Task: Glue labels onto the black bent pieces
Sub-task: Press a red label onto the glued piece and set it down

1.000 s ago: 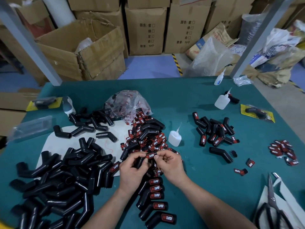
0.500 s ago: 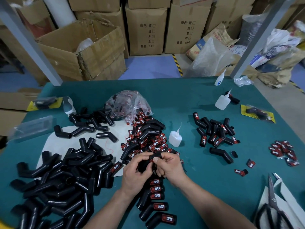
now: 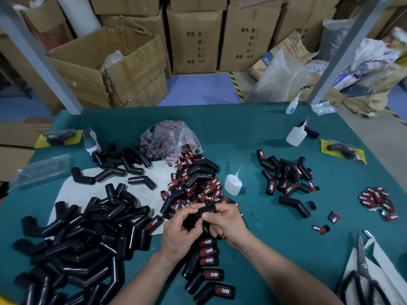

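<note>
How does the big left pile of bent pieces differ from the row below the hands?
The left pile is mostly unlabelled; the row shows TAPER labels. The left pile is jumbled; the row is lined up. Both are black bent tubes.

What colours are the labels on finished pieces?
The labels are red and black, white lettering; head view.

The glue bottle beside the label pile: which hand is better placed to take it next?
Probably the right. The glue bottle stands just beyond the right hand, while the left hand grips the black bent piece farther from it.
</note>
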`<act>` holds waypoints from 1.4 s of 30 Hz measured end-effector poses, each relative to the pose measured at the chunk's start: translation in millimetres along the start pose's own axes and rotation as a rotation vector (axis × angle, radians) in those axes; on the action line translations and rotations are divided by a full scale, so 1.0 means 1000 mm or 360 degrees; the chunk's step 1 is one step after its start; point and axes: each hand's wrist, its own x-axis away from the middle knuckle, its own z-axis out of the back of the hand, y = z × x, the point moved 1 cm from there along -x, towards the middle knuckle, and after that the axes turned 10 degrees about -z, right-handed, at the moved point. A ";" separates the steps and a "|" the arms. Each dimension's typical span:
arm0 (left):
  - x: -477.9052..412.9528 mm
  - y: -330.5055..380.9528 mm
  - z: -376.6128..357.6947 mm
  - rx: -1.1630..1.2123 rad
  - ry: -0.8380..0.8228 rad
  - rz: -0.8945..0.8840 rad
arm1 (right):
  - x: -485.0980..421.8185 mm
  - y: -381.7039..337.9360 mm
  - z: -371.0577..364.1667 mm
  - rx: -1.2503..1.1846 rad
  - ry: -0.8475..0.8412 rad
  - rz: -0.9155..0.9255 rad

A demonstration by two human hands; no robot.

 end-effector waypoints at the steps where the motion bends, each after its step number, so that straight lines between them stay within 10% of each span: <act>1: 0.000 0.000 0.000 -0.0008 -0.0008 0.0001 | 0.000 0.001 0.000 0.0009 0.0015 0.0005; 13: -0.001 -0.006 0.000 -0.0112 -0.0192 -0.0302 | 0.004 0.002 -0.003 0.0073 0.0032 0.0081; 24: -0.001 -0.022 0.007 0.0165 0.0106 0.0135 | -0.007 -0.009 0.011 0.0114 0.0107 0.0026; 42: -0.004 -0.020 0.005 0.0019 -0.0002 -0.0025 | -0.001 -0.006 0.005 0.0482 0.0268 0.0186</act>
